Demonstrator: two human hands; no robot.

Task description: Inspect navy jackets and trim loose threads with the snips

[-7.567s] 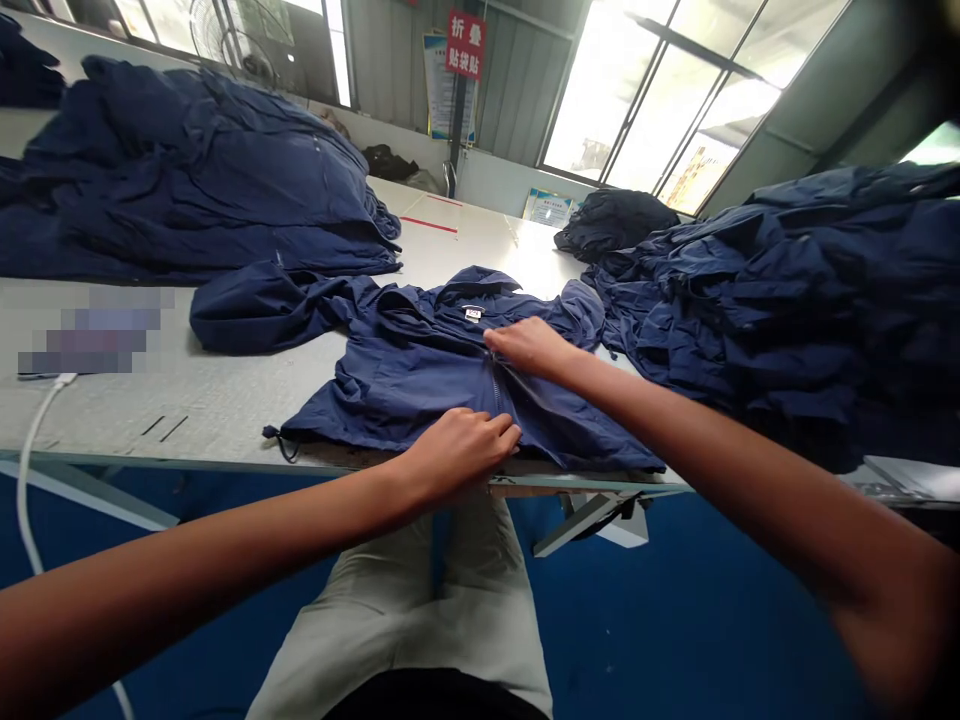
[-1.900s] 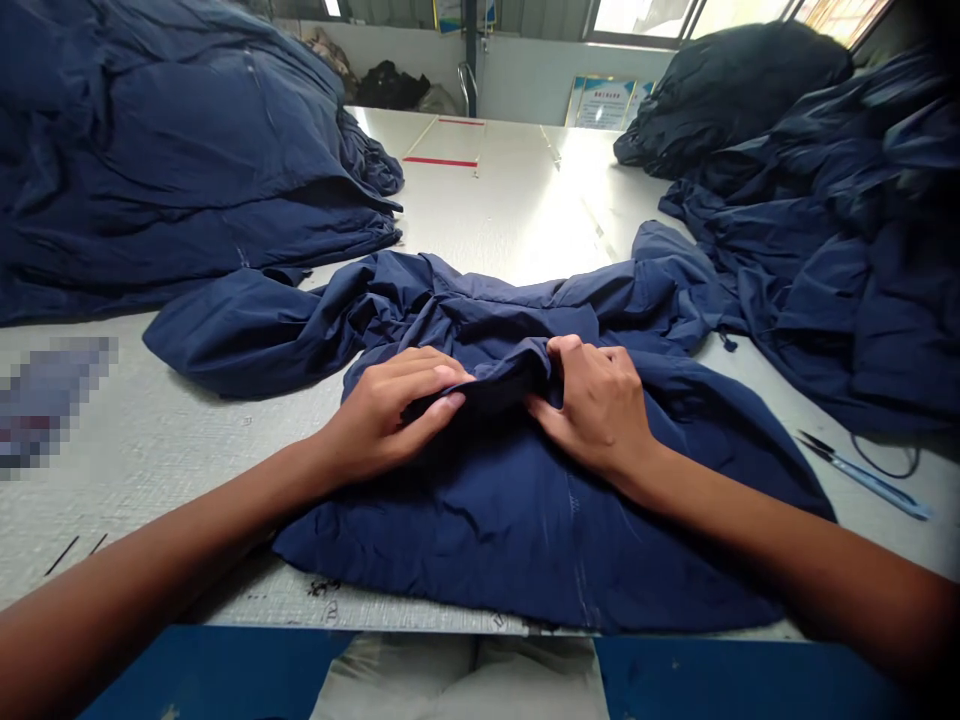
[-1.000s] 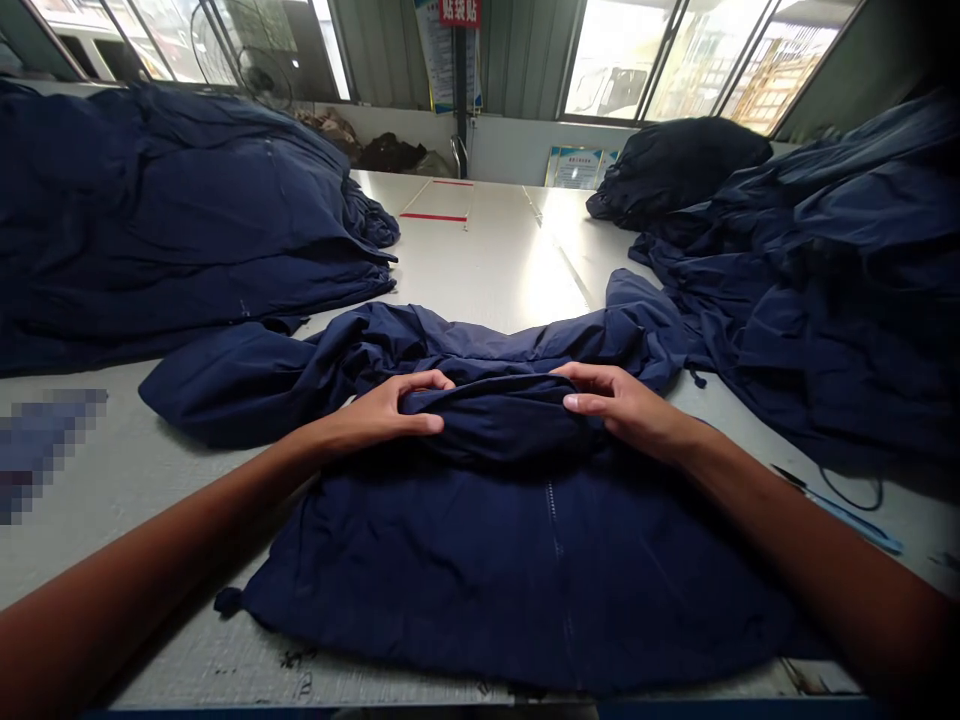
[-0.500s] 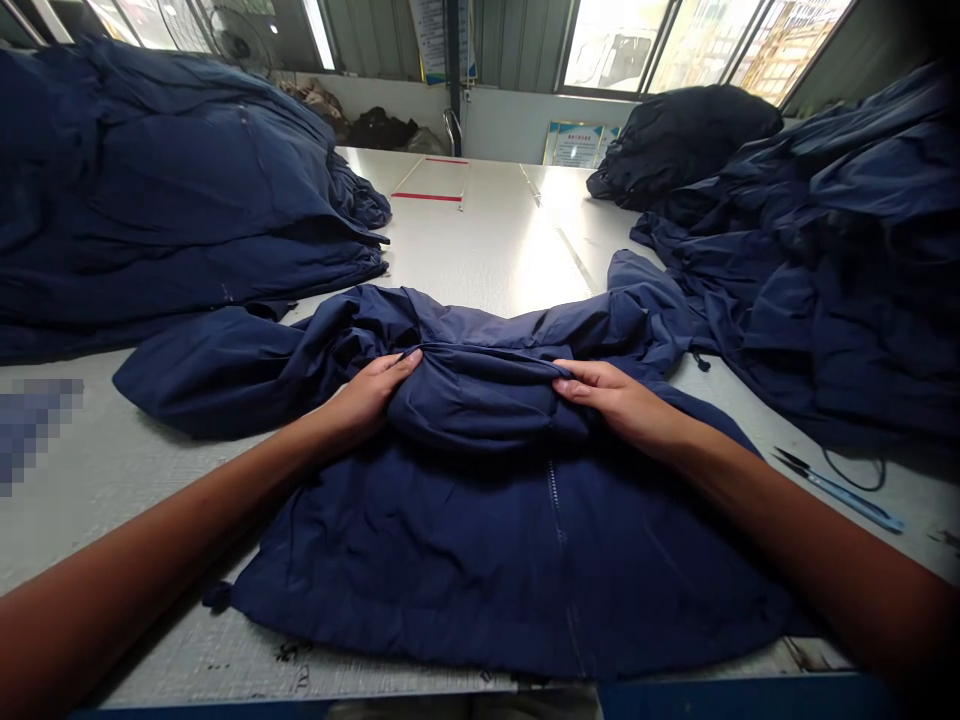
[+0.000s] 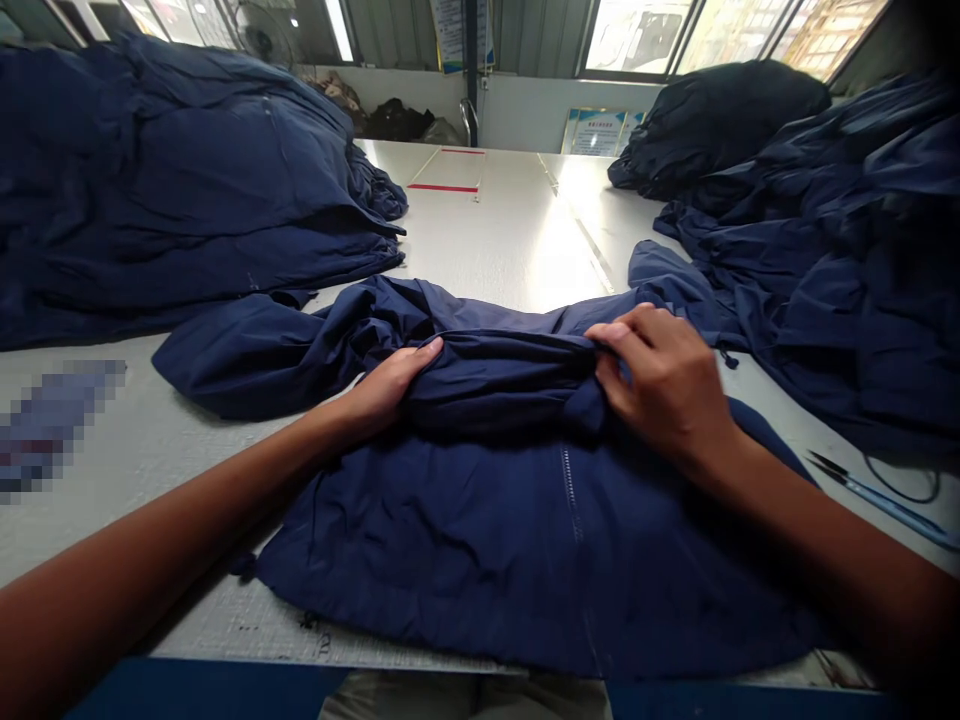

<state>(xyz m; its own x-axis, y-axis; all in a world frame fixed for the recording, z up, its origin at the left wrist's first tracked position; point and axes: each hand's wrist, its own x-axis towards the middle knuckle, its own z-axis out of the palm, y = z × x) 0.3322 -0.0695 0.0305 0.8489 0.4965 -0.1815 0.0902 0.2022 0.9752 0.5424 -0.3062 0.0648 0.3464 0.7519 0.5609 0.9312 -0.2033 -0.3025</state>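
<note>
A navy jacket (image 5: 450,540) lies spread across the white table in front of me, its hem toward me and a zip running down its front. My left hand (image 5: 397,380) pinches the left end of a folded band of cloth at the collar, thumb on top. At the band's right end, my right hand (image 5: 660,375) grips the same edge between thumb and bent fingers, knuckles up. The cloth between the two hands is drawn fairly straight. One sleeve (image 5: 240,360) stretches out to the left. What lies under the folded cloth is hidden.
A tall pile of navy garments (image 5: 187,190) stands at the left, and another heap (image 5: 840,270) at the right. Thread snips (image 5: 885,500) lie right of the jacket near a dark cord. The white table (image 5: 517,240) extends away toward the wall.
My right hand has turned over and shifted up, from a flat thumb-on-top pinch to a knuckles-up grip on the edge. My left hand keeps its hold. The view has moved slightly.
</note>
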